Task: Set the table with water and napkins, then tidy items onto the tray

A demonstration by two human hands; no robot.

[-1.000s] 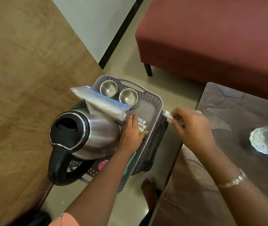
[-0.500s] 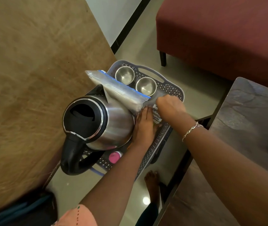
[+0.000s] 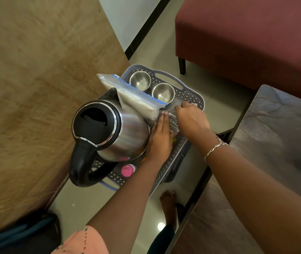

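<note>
The right grip (image 3: 191, 120) pinches small packets (image 3: 173, 123) onto the crowded tray (image 3: 191, 96); the left hand (image 3: 159, 138) lies flat, gripping nothing. One nudge could topple the kettle (image 3: 113, 129).

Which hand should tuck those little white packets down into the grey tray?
Probably the right hand: its fingers already lie over the small white printed packets in the grey perforated plastic tray. The left hand lies flat between them and the steel kettle.
</note>
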